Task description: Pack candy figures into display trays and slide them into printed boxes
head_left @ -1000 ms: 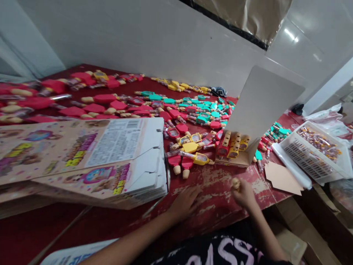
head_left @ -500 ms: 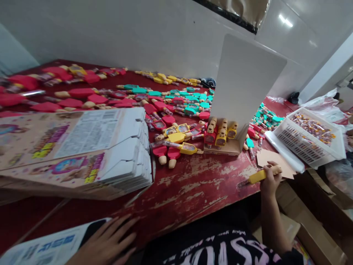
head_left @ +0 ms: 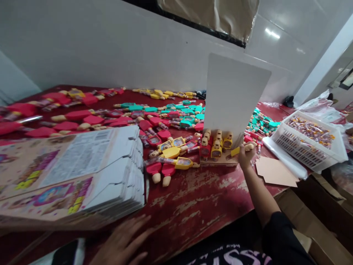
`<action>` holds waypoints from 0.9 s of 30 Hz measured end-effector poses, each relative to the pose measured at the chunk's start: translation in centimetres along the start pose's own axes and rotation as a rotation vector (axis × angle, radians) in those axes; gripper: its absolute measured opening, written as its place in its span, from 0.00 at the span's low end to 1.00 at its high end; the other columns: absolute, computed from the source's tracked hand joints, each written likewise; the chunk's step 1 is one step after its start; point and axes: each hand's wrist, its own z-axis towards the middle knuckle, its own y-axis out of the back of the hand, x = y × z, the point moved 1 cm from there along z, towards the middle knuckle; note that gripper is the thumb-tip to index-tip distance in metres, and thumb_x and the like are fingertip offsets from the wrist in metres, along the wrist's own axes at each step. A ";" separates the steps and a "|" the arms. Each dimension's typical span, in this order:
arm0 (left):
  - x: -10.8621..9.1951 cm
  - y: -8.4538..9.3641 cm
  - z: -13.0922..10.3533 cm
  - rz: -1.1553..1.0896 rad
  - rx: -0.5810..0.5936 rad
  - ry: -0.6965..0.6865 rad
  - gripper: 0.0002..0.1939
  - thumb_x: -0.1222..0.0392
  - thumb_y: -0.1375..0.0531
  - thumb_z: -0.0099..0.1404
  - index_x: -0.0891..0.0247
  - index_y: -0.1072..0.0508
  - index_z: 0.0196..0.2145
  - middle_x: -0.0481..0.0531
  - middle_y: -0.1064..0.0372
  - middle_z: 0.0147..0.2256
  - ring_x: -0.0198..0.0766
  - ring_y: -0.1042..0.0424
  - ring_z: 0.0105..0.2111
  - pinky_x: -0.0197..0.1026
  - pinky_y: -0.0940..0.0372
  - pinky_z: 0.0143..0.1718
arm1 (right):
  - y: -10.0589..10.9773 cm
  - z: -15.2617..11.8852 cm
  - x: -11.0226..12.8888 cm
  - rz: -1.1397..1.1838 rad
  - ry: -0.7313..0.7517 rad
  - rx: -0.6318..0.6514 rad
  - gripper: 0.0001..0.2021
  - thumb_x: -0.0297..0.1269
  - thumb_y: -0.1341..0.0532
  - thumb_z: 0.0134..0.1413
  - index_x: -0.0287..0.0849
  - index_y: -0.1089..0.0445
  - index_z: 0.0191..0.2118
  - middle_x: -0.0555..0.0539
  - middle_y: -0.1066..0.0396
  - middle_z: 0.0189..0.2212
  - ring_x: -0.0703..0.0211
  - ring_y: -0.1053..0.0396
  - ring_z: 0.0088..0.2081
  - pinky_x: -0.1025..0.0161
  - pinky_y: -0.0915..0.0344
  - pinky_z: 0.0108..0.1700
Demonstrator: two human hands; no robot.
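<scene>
My right hand (head_left: pixel 245 157) is closed around a yellow toy (head_left: pixel 235 151) with a beige dog-shaped head and a clear tube end. It holds the toy at the right side of a display box (head_left: pixel 234 88) with a tall blank back panel. Inside the box, red dog-headed toys (head_left: pixel 205 146) stand at the left and yellow ones (head_left: pixel 216 148) beside them. The held toy's tube points left into the box's tray. My left hand (head_left: pixel 125 239) is slightly blurred, its fingers spread over the red table near the front edge, with nothing in them.
A stack of flattened printed cartons (head_left: pixel 71 176) lies on the left. Loose red, yellow and teal toys (head_left: pixel 135 107) cover the table's back. On the right are a tan card sheet (head_left: pixel 275 171), a rolled plastic sheet (head_left: pixel 285 158) and a white basket (head_left: pixel 317 147) of small tubes.
My right hand has carried the yellow toy left and away from me, from above the tan card to the display box. The view has shifted, and my left hand still lies open.
</scene>
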 end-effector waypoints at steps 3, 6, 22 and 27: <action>-2.5 0.3 6.0 -0.004 -0.186 -0.155 0.15 0.63 0.41 0.62 0.54 0.28 0.47 0.55 0.31 0.51 0.44 0.32 0.51 0.44 0.34 0.50 | -2.5 -0.1 -1.5 0.008 0.054 0.061 0.11 0.42 0.41 0.49 0.43 0.44 0.30 0.54 0.42 0.23 0.65 0.44 0.24 0.65 0.40 0.29; -3.4 -0.2 12.2 -0.067 -0.358 -0.146 0.11 0.65 0.43 0.64 0.59 0.30 0.45 0.57 0.32 0.48 0.42 0.31 0.48 0.41 0.32 0.46 | -3.2 -0.9 -2.4 0.020 0.114 0.087 0.10 0.40 0.42 0.51 0.43 0.45 0.29 0.54 0.43 0.22 0.65 0.44 0.24 0.65 0.40 0.28; 1.9 -5.1 35.1 -0.064 -0.286 -0.022 0.23 0.47 0.51 0.69 0.64 0.27 0.51 0.54 0.28 0.49 0.53 0.37 0.56 0.57 0.38 0.55 | -6.3 -1.4 -3.2 -0.275 0.222 0.135 0.03 0.34 0.45 0.54 0.42 0.41 0.33 0.49 0.39 0.27 0.59 0.39 0.30 0.61 0.37 0.34; 2.0 -5.2 35.0 -0.127 -0.292 -0.007 0.26 0.45 0.52 0.70 0.66 0.27 0.50 0.56 0.30 0.51 0.52 0.37 0.56 0.57 0.40 0.58 | -6.8 -2.5 -2.6 -0.389 0.353 0.095 0.05 0.33 0.44 0.53 0.40 0.37 0.36 0.41 0.38 0.38 0.52 0.38 0.41 0.53 0.35 0.43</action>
